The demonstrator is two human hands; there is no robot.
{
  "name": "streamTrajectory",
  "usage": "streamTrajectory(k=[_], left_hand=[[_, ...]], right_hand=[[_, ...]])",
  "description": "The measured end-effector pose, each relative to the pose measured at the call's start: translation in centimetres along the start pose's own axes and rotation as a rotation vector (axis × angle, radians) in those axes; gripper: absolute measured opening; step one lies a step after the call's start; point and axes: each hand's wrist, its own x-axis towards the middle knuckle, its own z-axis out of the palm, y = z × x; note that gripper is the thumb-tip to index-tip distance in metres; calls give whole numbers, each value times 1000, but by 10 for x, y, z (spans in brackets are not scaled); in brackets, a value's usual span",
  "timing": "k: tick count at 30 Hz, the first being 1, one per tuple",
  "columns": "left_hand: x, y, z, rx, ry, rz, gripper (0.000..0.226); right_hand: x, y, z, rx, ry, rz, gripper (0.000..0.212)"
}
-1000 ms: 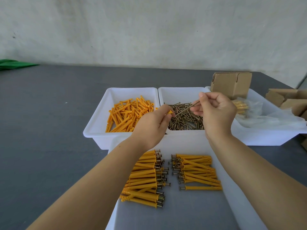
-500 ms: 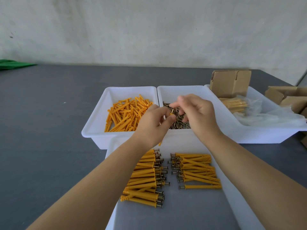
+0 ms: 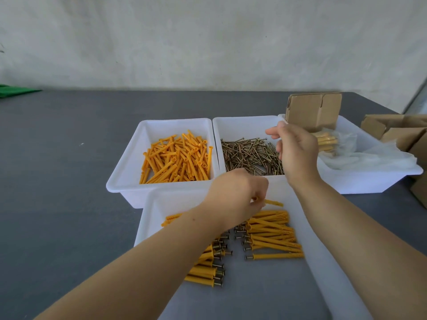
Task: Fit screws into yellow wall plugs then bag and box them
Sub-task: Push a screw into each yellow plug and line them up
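The white plastic tray of brass-coloured screws (image 3: 250,155) sits mid-desk on the dark grey desk (image 3: 69,169). Touching its left wall is a white plastic tray of loose yellow wall plugs (image 3: 175,155); just beside its right wall is a third white tray (image 3: 369,179) with clear plastic bags (image 3: 369,158) and a folded brown cardboard box (image 3: 313,110). Nearer than the screw tray, a shallow white tray (image 3: 147,218) holds 2 rows of yellow plugs fitted with screws (image 3: 272,236). Left of the plug tray the desk lies bare to its far edge.

The left hand (image 3: 235,197) hangs over the shallow tray, fingers curled, pinching 1 fitted yellow plug (image 3: 273,202) that points right. The right hand (image 3: 295,151) hovers over the screw tray's right side, fingers loosely bent downward, thumb out; nothing is visible in its grasp.
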Motion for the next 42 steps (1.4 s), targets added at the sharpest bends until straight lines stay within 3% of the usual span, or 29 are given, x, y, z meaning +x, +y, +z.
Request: streamTrajectory(k=[3, 7, 13, 16, 20, 22, 25, 28, 31, 42], left_hand=[[0, 7, 14, 181, -36, 100, 9], [2, 15, 22, 392, 41, 113, 21], [5, 7, 20, 346, 5, 141, 29], [9, -4, 8, 228, 153, -4, 32], [9, -37, -17, 274, 305, -354, 24], [3, -57, -27, 309, 184, -594, 24], [-2, -73, -31, 295, -147, -866, 34], [5, -77, -29, 271, -396, -927, 48], [9, -82, -30, 229, -559, -949, 67], [11, -80, -34, 158, -634, -887, 67]], right_hand=[[-1, 2, 1, -37, -24, -28, 29], [1, 7, 1, -175, -60, -95, 28], [4, 17, -1, -482, -126, -141, 22], [6, 20, -4, -641, -169, -112, 18], [6, 26, -2, -848, -427, -28, 13], [10, 27, 2, -975, -631, 90, 25], [22, 28, 11, -1127, -927, 270, 47], [27, 28, 15, -1156, -1020, 399, 61], [27, 27, 16, -1146, -1037, 417, 58], [24, 16, 18, -1147, -1120, 391, 46]])
